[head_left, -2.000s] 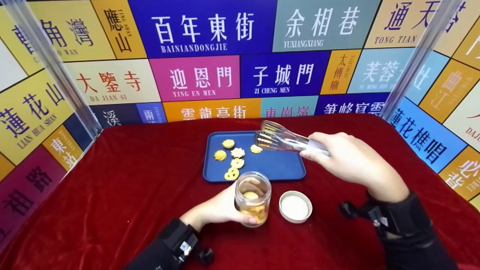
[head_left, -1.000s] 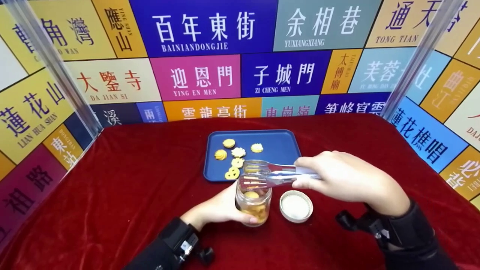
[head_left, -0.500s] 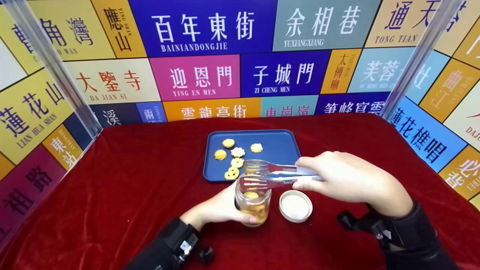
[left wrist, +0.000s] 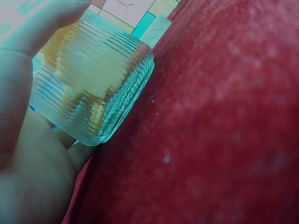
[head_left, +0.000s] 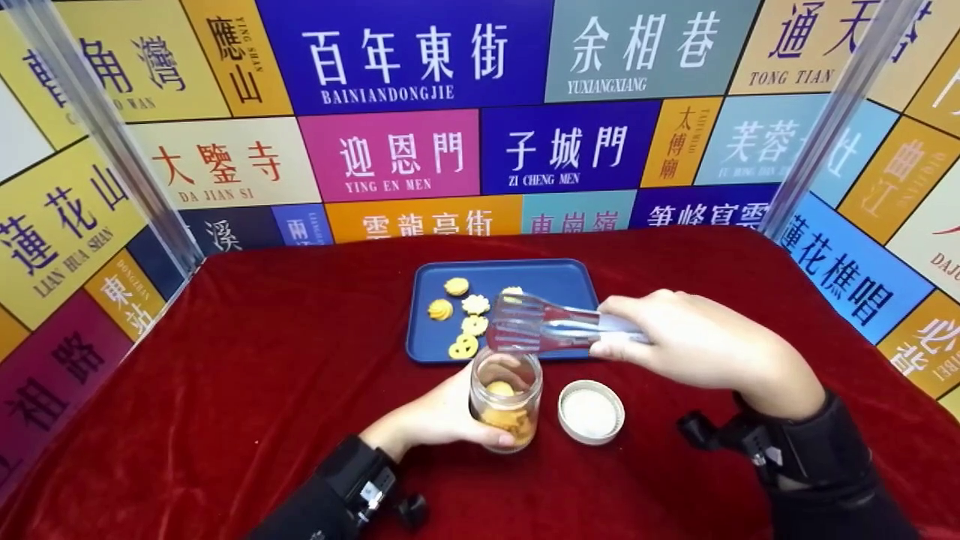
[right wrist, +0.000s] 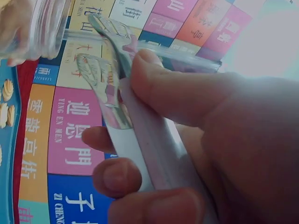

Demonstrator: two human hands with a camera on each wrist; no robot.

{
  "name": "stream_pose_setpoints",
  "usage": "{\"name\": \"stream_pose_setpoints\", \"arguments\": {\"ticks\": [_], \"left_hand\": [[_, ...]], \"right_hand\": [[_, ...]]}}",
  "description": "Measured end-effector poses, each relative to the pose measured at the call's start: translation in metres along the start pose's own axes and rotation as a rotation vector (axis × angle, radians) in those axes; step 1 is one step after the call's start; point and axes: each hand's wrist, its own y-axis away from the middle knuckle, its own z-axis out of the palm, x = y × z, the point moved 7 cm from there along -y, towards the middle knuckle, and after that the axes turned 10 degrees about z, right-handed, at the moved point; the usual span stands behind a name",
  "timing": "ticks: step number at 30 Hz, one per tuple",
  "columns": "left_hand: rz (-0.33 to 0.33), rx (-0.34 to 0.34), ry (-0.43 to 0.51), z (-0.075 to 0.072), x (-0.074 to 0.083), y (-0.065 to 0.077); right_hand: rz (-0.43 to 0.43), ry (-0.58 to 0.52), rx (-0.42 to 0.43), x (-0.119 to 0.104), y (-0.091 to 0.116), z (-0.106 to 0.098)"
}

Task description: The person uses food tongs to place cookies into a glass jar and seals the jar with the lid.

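My left hand [head_left: 442,420] grips a clear glass jar [head_left: 525,427] round its side, with the mouth up. Pale yellow cookies [head_left: 504,420] lie inside it; the left wrist view shows the jar's ribbed wall [left wrist: 117,51]. In my right hand [head_left: 690,341] is a pair of tongs [head_left: 551,326], pinched by pale handles [right wrist: 154,140]. Their clear slotted heads hang above the jar's far rim, over the near part of the blue tray [head_left: 547,277]. The heads stand a little apart in the right wrist view, and no cookie shows between them.
Several cookies [head_left: 475,304] lie on the tray's left half, one of them pretzel-shaped [head_left: 463,346]. A round lid [head_left: 591,412] rests on the red cloth [head_left: 300,360] right of the jar. Clear posts [head_left: 832,135] and a printed backdrop [head_left: 420,150] stand behind the table.
From over the tray, my right hand brought the tongs down to the jar's mouth, then lifted them up and away. Yellow seen at their heads earlier no longer shows. The left hand stays put.
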Motion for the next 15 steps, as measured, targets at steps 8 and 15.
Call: {"name": "stream_pose_setpoints", "arguments": {"ticks": [8, 15], "left_hand": [[0.022, -0.006, 0.015, 0.000, -0.001, -0.001], [0.028, -0.010, 0.008, -0.001, 0.000, -0.001]], "right_hand": [[0.088, 0.033, 0.056, 0.023, -0.016, 0.002], [0.158, 0.070, 0.091, 0.041, -0.033, 0.012]]}}
